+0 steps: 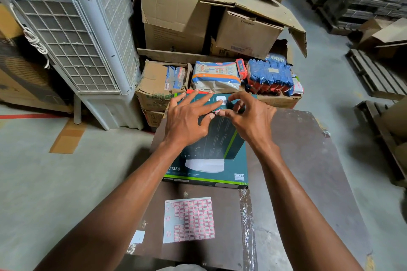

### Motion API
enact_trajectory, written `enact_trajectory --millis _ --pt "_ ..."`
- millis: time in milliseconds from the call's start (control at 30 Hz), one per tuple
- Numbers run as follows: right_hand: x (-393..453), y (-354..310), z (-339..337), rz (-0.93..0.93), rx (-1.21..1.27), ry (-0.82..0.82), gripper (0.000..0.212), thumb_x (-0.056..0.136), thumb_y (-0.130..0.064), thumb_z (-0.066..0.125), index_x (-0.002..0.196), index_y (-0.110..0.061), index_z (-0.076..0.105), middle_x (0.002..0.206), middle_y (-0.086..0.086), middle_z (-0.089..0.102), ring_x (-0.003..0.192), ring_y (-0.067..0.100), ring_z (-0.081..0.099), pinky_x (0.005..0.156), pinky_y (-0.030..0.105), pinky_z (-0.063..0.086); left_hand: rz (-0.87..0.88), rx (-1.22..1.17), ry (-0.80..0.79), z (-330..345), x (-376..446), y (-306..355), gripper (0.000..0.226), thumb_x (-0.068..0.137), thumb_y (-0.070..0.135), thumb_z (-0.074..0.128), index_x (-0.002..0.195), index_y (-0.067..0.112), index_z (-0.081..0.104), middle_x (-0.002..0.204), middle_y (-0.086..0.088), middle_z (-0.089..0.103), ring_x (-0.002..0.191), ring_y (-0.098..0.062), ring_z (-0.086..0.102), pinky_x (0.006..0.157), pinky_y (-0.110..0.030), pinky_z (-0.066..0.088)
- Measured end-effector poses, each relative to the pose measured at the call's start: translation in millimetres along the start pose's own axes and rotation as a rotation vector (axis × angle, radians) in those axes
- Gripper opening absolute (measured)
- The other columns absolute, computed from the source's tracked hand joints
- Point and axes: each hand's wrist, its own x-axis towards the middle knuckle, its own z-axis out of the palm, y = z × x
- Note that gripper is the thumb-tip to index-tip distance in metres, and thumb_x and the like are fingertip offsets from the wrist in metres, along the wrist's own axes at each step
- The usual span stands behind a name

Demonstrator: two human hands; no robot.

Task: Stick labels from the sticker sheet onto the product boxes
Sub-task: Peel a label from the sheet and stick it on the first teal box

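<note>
Right hand (248, 116) pinches label (217, 112).

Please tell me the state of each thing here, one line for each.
Product box: closed, standing on another box.
Lower box: closed, lying flat.
Sticker sheet: flat on table, partly used.
Label: at the fingertips, against the box.
Left hand: fingers spread on box.
Right hand: pinches label.

Grey concrete floor (44, 171), white air cooler (72, 35) at left, stacked cartons (176, 13) behind, pallets (374, 75) at right.
</note>
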Motion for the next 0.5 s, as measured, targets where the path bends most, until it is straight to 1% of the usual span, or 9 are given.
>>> enact_trajectory --millis 67,133,200,267,333,433,500 --pt "-3 5 3 -0.06 0.056 0.036 0.024 0.084 -0.036 0.082 0.103 -0.031 0.069 0.078 -0.022 0.062 0.075 0.007 0.064 0.081 0.053 0.054 -0.007 0.005 -0.005 -1 2 -1 0.045 0.091 0.038 0.063 0.134 0.051 0.058 0.147 0.016 0.054 0.143 -0.019 0.043 0.114 -0.042 0.028" --pt "-7 9 5 -0.15 0.074 0.126 0.012 0.089 -0.028 0.077 0.1 -0.028 0.073 0.089 -0.014 0.07 0.074 0.008 0.065 0.079 0.05 0.054 -0.007 0.008 -0.003 -1 2 -2 0.047 0.091 0.036 0.065 0.135 0.052 0.058 0.146 0.016 0.054 0.143 -0.019 0.044 0.114 -0.043 0.029" --pt "-13 10 7 -0.276 -0.049 0.174 0.008 0.09 -0.032 0.076 0.098 -0.03 0.077 0.098 -0.009 0.072 0.082 0.011 0.064 0.084 0.046 0.045 -0.001 0.01 -0.003 -1 0 -1 0.047 0.091 0.037 0.063 0.135 0.052 0.057 0.147 0.016 0.054 0.143 -0.019 0.043 0.114 -0.044 0.03" --pt "-17 12 12 -0.369 -0.199 0.168 0.012 0.088 -0.036 0.078 0.1 -0.033 0.079 0.102 -0.008 0.07 0.088 0.014 0.059 0.084 0.042 0.035 0.007 0.012 0.0 -1 -2 0 0.049 0.09 0.035 0.06 0.136 0.051 0.056 0.148 0.015 0.053 0.143 -0.02 0.043 0.115 -0.045 0.03" --pt "-17 13 18 -0.396 -0.273 0.164 0.016 0.086 -0.036 0.081 0.102 -0.035 0.079 0.1 -0.007 0.068 0.088 0.018 0.055 0.082 0.042 0.034 0.007 0.006 0.01 -1 -3 1 0.05 0.089 0.034 0.061 0.136 0.051 0.056 0.148 0.015 0.053 0.144 -0.02 0.043 0.116 -0.045 0.029" --pt "-14 17 22 -0.415 -0.293 0.193 0.014 0.086 -0.037 0.08 0.101 -0.036 0.079 0.095 -0.006 0.067 0.085 0.02 0.053 0.079 0.038 0.03 0.008 -0.004 0.019 0 -4 0 0.049 0.09 0.035 0.064 0.136 0.05 0.057 0.147 0.014 0.053 0.144 -0.02 0.043 0.116 -0.045 0.028" --pt "-12 20 20 -0.419 -0.287 0.202 0.015 0.087 -0.041 0.079 0.101 -0.037 0.08 0.095 -0.005 0.068 0.084 0.02 0.053 0.078 0.037 0.03 0.009 -0.001 0.014 0 -3 -1 0.046 0.091 0.037 0.065 0.135 0.05 0.058 0.147 0.015 0.054 0.143 -0.019 0.043 0.115 -0.042 0.026"
